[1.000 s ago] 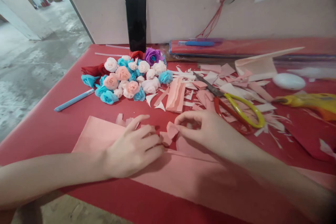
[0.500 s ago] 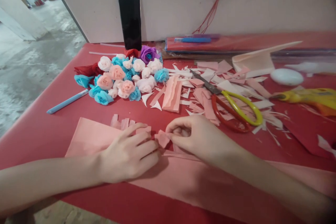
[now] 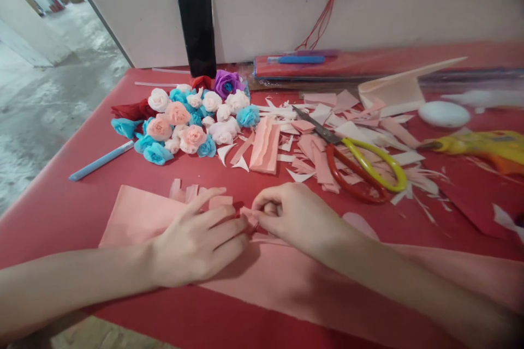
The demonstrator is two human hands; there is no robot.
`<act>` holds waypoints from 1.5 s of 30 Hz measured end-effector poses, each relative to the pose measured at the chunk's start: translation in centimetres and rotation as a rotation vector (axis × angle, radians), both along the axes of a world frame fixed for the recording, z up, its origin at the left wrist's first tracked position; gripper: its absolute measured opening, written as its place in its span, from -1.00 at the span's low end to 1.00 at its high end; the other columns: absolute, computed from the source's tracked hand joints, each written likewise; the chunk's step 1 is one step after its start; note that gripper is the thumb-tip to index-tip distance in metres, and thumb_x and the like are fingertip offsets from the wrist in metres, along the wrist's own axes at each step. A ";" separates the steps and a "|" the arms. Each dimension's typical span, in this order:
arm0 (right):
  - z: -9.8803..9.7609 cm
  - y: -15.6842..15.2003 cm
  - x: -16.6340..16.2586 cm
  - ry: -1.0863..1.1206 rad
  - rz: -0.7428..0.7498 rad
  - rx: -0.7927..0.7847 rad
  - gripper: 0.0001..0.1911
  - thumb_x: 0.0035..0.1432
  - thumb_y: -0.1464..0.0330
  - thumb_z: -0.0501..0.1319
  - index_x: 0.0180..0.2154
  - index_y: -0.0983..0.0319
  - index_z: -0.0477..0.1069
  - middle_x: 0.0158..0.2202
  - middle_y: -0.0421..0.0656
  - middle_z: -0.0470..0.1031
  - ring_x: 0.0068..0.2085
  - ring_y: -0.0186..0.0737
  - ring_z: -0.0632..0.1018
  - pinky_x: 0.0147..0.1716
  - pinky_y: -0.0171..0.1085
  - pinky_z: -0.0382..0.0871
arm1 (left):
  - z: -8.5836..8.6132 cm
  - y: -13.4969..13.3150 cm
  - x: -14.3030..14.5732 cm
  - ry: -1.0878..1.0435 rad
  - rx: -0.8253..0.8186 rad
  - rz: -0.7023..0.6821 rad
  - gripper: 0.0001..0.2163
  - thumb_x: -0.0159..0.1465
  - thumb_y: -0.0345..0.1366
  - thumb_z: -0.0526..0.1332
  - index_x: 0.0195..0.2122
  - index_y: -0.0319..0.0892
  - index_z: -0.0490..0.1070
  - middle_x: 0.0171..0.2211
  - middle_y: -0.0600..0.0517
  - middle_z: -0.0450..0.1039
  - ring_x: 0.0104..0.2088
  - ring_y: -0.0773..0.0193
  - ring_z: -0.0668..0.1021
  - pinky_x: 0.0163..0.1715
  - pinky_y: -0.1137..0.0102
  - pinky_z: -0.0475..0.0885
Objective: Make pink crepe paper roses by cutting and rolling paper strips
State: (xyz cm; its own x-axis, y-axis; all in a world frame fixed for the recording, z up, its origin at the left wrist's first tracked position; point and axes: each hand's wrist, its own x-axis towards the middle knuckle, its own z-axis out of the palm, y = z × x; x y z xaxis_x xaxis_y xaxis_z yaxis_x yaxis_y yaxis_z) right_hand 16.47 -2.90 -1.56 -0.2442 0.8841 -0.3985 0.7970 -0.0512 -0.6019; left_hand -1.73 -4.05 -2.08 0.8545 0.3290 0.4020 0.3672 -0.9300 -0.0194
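My right hand [image 3: 292, 215] pinches a small piece of pink crepe paper [image 3: 249, 217] between thumb and fingertips. Close on its left, my left hand [image 3: 202, 240] lies palm down with its fingers spread and slightly bent, the fingertips at the same small piece; its thumb is hidden. Under both hands stretches a long pink crepe paper strip [image 3: 295, 278], and a flat pink sheet [image 3: 137, 215] shows beyond the left wrist. Several small cut pink pieces [image 3: 191, 192] lie just past the left fingers. A rounded pink piece [image 3: 360, 224] rests beside the right forearm.
Paper roses [image 3: 192, 136] are heaped at the back left, near a blue pen [image 3: 102, 160] and a leaning phone [image 3: 197, 32]. Scissors [image 3: 360, 158] lie on paper scraps [image 3: 315, 147]; a yellow glue gun [image 3: 478, 147] is at the right.
The small pink piece has turned narrower and more folded in my right fingers. My right forearm has dropped slightly, and the rounded pink piece now shows beside it. The view has shifted a little.
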 end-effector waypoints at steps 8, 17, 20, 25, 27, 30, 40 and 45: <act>0.4 -0.2 0.0 -0.055 0.013 0.048 -0.80 -0.04 0.26 0.17 -0.62 0.17 0.41 -0.70 -0.28 0.27 -0.64 -0.40 0.21 -0.67 -0.39 0.03 | 0.0 0.1 -0.2 -0.009 -0.091 0.027 -0.85 0.23 -0.49 0.03 -0.36 -0.23 0.38 -0.33 0.10 0.52 -0.27 0.31 0.42 0.09 0.19 0.03; 0.2 -0.1 0.2 -0.092 0.004 0.145 -0.91 -0.08 0.41 0.20 -0.59 0.19 0.38 -0.64 -0.28 0.31 -0.59 -0.40 0.27 -0.62 -0.40 0.06 | -0.1 0.7 0.4 -0.047 -0.373 0.085 -0.92 0.16 -0.39 0.15 -0.34 -0.13 0.41 -0.31 0.17 0.51 -0.22 0.32 0.42 0.13 0.20 -0.03; 0.2 -0.2 0.2 -0.101 0.016 0.146 -0.87 -0.10 0.48 0.17 -0.62 0.21 0.39 -0.64 -0.26 0.33 -0.59 -0.40 0.27 -0.61 -0.39 0.06 | 0.2 0.8 0.6 -0.026 -0.468 0.101 -0.91 0.16 -0.37 0.13 -0.36 -0.13 0.42 -0.32 0.16 0.50 -0.20 0.32 0.42 0.14 0.18 -0.03; 0.5 -0.2 0.2 -0.103 0.024 0.146 -0.85 -0.10 0.51 0.16 -0.59 0.20 0.43 -0.61 -0.23 0.38 -0.55 -0.38 0.33 -0.58 -0.38 0.07 | 1.0 0.9 0.6 0.035 -0.560 0.139 -0.86 0.20 -0.32 0.08 -0.39 -0.15 0.43 -0.34 0.10 0.49 -0.21 0.30 0.42 0.15 0.13 -0.06; 0.6 -0.2 0.2 -0.101 0.028 0.147 -0.86 -0.09 0.50 0.16 -0.57 0.20 0.45 -0.59 -0.22 0.40 -0.54 -0.37 0.35 -0.57 -0.38 0.08 | 1.2 1.0 0.6 0.048 -0.572 0.169 -0.82 0.22 -0.33 0.04 -0.38 -0.17 0.43 -0.33 0.07 0.48 -0.21 0.29 0.42 0.16 0.09 -0.10; 0.7 -0.2 0.2 -0.103 0.033 0.144 -0.86 -0.08 0.49 0.15 -0.54 0.21 0.46 -0.57 -0.21 0.40 -0.52 -0.36 0.36 -0.56 -0.37 0.08 | 1.0 1.2 0.7 0.041 -0.564 0.184 -0.81 0.24 -0.35 0.02 -0.34 -0.17 0.42 -0.34 0.07 0.48 -0.22 0.30 0.42 0.17 0.08 -0.12; 1.5 -0.4 0.3 -0.122 0.086 0.127 -0.80 -0.09 0.52 0.07 -0.66 0.24 0.34 -0.65 -0.24 0.30 -0.57 -0.39 0.31 -0.59 -0.37 0.03 | 0.1 1.1 0.9 -0.055 -0.464 0.274 -0.87 0.19 -0.35 0.08 -0.36 -0.13 0.41 -0.38 0.09 0.46 -0.29 0.36 0.44 0.15 0.18 -0.03; 1.6 -0.6 0.3 -0.102 0.099 0.170 -0.81 -0.08 0.50 0.08 -0.62 0.22 0.40 -0.62 -0.21 0.37 -0.57 -0.35 0.36 -0.60 -0.36 0.06 | -0.1 1.2 0.9 -0.079 -0.445 0.295 -0.90 0.19 -0.33 0.10 -0.38 -0.14 0.40 -0.39 0.11 0.45 -0.29 0.35 0.43 0.13 0.19 0.01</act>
State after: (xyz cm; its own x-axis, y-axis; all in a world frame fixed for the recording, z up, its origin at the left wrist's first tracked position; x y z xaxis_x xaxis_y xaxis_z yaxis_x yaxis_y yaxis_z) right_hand 16.75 -3.52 0.09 -0.2992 0.9144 -0.2728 0.8500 0.1255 -0.5116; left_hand -0.80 -2.86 -2.16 0.6728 0.7037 0.2286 0.5985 -0.6992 0.3910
